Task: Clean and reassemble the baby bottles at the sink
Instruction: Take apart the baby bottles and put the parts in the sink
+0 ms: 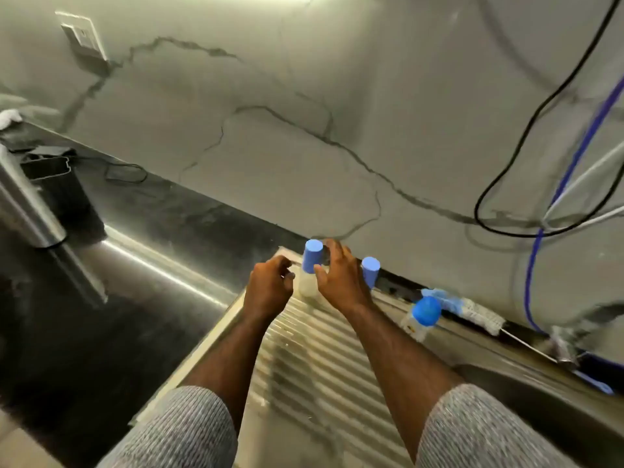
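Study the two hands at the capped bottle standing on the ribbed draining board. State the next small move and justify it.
Probably draw both hands back. The capped bottle stands upright on the draining board, its blue cap already on; the right hand has loosely spread fingers beside it, and the left hand is curled just short of it, so neither seems to grip it.

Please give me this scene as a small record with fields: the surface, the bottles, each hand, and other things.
surface: ribbed metal draining board beside the sink
bottles: three clear baby bottles with blue caps; one between the hands, one behind the right hand, one further right
left hand: fingers curled, beside the middle bottle, holds nothing
right hand: fingers spread around that bottle, contact unclear
other: white bottle brush with blue handle by the wall
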Motion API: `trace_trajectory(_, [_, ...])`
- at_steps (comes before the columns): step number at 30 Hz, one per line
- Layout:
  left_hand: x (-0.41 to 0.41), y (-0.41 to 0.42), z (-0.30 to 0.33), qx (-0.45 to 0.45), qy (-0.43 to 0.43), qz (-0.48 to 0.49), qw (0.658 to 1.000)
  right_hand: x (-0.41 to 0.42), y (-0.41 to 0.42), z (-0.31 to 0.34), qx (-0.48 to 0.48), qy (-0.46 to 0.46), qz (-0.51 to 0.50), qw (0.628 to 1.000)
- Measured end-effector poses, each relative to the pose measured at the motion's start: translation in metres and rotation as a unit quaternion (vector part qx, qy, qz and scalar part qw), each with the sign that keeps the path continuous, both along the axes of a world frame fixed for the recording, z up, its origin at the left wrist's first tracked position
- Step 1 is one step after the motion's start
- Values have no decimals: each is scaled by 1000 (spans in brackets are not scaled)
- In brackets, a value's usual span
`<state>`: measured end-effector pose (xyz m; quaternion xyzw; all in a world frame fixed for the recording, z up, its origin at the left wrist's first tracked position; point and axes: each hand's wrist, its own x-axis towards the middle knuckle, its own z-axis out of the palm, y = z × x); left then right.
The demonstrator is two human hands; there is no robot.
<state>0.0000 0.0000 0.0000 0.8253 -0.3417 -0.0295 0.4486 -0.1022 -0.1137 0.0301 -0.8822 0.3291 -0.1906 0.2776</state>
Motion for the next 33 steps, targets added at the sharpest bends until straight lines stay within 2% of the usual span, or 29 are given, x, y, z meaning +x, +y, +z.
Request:
trace_trajectory(2, [11, 1, -10, -4, 14, 2, 1000, 18, 0, -4, 17, -12, -16, 1000])
trace_trajectory(6, [19, 3, -31, -8, 5, 1, 1000, 41, -2, -15, -9, -9, -35, 999])
trace_trajectory(13, [-2, 16, -59, -33, -24, -10, 999, 21, 11, -38, -63, -86, -11, 994])
trace_trajectory(19, [-52, 20, -67, -99, -96, -30, 990, -47, 25, -55, -72, -183, 19, 980])
trace_trajectory(25, [-118, 11, -73, -97, -170, -161, 967, -144, 20, -69, -68, -283, -29, 956])
trace_trajectory(29, [-181, -15, -79, -132, -161, -218, 953, -223, 4, -82, -51, -361, -107, 925])
trace_trajectory(33, [-259, -40, -92, -139, -148, -291, 935, -311, -3, -104, -77, -370, -131, 917])
